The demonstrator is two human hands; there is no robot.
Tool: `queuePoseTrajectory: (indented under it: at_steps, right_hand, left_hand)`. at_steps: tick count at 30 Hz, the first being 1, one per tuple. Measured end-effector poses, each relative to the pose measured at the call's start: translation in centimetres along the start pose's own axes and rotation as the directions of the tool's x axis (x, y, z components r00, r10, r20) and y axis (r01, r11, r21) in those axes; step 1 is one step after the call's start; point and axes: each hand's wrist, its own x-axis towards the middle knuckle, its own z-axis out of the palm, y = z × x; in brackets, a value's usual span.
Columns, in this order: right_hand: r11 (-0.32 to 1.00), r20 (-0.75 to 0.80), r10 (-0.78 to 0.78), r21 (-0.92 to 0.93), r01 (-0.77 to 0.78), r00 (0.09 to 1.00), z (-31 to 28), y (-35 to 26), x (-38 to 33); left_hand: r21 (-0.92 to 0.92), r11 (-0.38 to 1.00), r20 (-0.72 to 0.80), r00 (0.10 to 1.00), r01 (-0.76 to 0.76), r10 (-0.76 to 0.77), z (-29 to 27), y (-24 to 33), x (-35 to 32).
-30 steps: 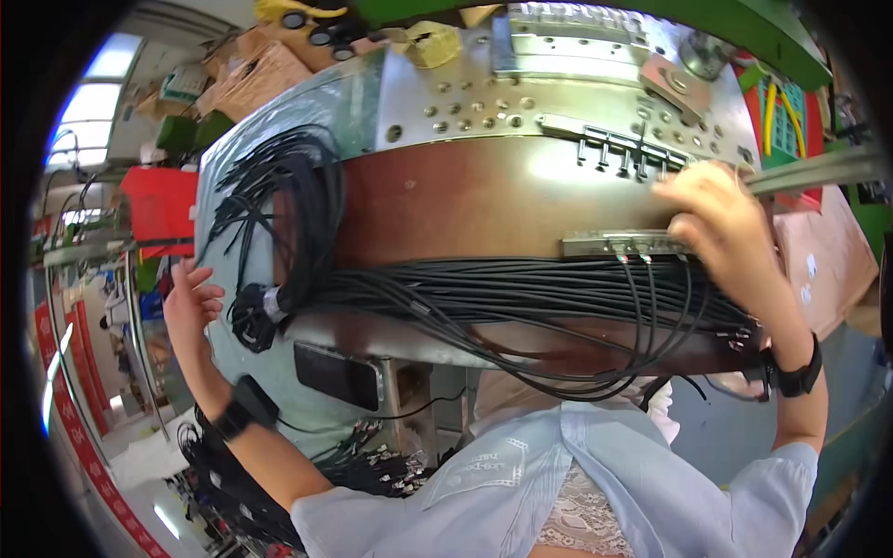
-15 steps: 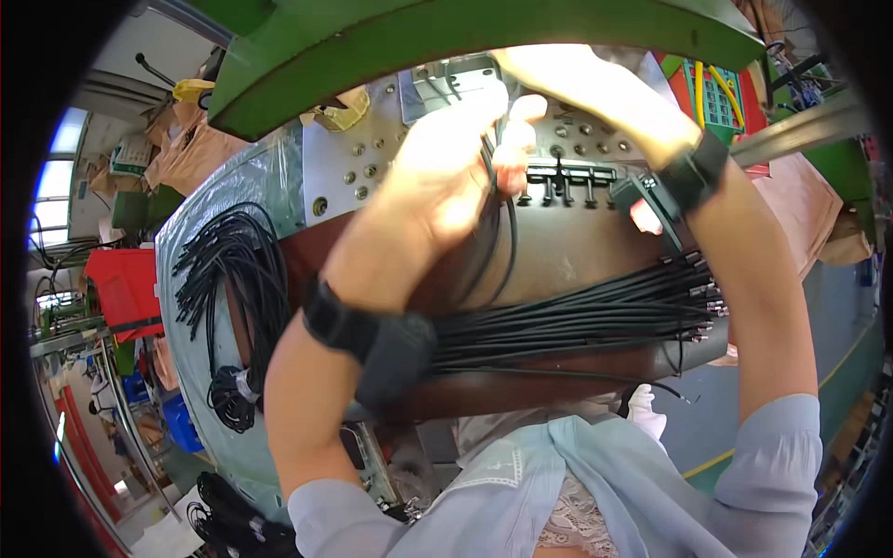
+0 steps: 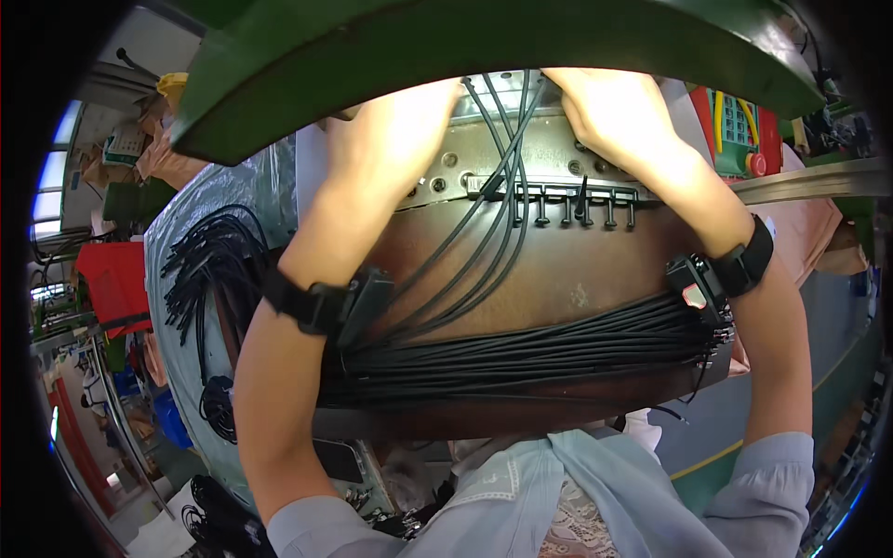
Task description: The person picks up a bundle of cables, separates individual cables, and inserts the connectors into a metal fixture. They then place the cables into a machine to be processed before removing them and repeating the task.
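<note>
My left hand [image 3: 395,130] and my right hand [image 3: 614,107] both reach over a metal plate with bolt heads [image 3: 451,167]. The fingers of both are hidden beneath the green machine frame [image 3: 502,42]. Several thin black cables [image 3: 502,223] rise between the hands, crossing one another just above the plate's front edge. One cable passes close to my left hand, others close to my right; whether either grips them is out of sight. A row of small black moulded pieces [image 3: 577,206] lies along that edge. Nearer me, a thick bundle of black cables [image 3: 521,358] stretches across the brown surface [image 3: 595,270].
More black cables hang in a looped bunch [image 3: 219,265] on the plastic-covered table [image 3: 181,344] at left. A red bin [image 3: 112,284] stands further left. At right are a control box with a red button [image 3: 739,135] and a metal rail [image 3: 791,181].
My hands have moved apart and further under the green frame, the left going left. The cables between them now show spread and crossing. The green frame sits lower in view.
</note>
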Motion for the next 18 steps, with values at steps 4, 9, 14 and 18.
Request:
queuePoseTrajectory:
  at_steps: [4, 9, 14, 18]
  right_hand:
    - [0.997, -0.078, -0.016, 0.080, 0.023, 0.997, -0.3, -1.0, -0.7]
    - [0.911, 0.050, 0.240, 0.333, -0.243, 0.970, 0.6, 0.9, -0.8]
    - [0.793, 0.215, 0.370, 0.434, -0.427, 0.904, -0.1, 0.8, -0.1]
    - [0.871, 0.029, 0.191, 0.455, -0.183, 0.981, -6.6, -0.9, -2.0]
  left_hand:
    - [0.144, 0.889, -0.313, 0.832, -0.435, 0.458, 2.8, -1.9, 0.6]
    - [0.169, 0.931, -0.249, 0.900, -0.322, 0.357, 4.0, -2.7, -1.0]
    - [0.024, 0.972, -0.139, 0.962, -0.234, 0.235, 3.1, -1.9, -0.9]
    - [-0.287, 0.958, 0.024, 1.000, -0.008, 0.016, -2.8, 0.3, -3.7]
